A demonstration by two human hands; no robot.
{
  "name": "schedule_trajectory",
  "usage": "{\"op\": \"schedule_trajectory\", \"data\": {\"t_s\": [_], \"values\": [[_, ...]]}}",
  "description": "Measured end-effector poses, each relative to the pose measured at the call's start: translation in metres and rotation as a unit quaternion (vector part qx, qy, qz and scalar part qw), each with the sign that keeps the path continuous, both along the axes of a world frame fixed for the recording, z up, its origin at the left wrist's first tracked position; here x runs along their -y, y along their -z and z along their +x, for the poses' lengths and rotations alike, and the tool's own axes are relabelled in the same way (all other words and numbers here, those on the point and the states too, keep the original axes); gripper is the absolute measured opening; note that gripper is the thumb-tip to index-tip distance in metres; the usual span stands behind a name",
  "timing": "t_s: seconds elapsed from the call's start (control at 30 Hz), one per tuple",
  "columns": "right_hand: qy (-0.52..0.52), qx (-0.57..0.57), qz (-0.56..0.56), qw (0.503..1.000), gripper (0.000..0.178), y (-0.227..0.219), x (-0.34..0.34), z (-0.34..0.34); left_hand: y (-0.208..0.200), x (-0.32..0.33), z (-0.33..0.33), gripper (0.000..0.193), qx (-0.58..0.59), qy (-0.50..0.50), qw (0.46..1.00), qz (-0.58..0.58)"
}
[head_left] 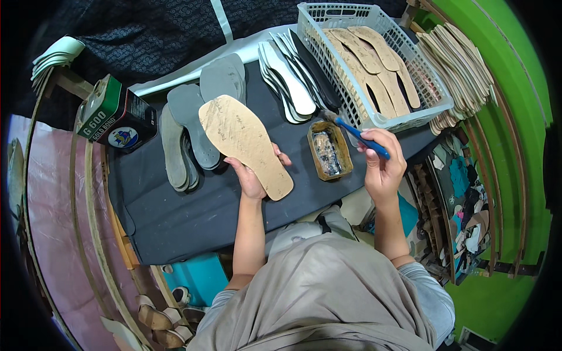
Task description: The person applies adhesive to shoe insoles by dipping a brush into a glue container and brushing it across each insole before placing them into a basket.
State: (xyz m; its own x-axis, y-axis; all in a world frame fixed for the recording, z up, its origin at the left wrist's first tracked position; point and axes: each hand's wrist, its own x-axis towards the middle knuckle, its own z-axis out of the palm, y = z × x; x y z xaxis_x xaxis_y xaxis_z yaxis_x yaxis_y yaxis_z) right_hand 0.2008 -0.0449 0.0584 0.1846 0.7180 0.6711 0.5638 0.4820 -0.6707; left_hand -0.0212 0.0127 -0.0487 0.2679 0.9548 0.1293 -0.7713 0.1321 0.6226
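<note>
A tan insole rests across my left hand, whose thumb and fingers grip its opposite edges near the narrow end. My right hand is closed round the blue handle of a paintbrush. The brush points up and left, its dark bristles above the far rim of a small rectangular glue container. Dark, crusted residue fills much of that container. Between my hands, the container stands on the dark-covered table, to the right of the insole and apart from it.
Grey sole pieces lie in stacks at the left, beside a green and black tin. White and black sole pieces stand in the middle back. A white plastic basket holds several tan insoles; more are stacked beyond its right side.
</note>
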Motion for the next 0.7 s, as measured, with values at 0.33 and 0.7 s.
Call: {"op": "schedule_trajectory", "data": {"t_s": [0.33, 0.7], "values": [[-0.149, 0.069, 0.162, 0.973, 0.028, -0.035, -0.02, -0.05, -0.015, 0.014, 0.007, 0.101, -0.107, 0.03, 0.994, 0.004], [-0.268, 0.125, 0.207, 0.933, 0.035, -0.046, -0.02, -0.089, 0.01, 0.016, 0.019, 0.1, -0.188, -0.138, 0.97, -0.061]]}}
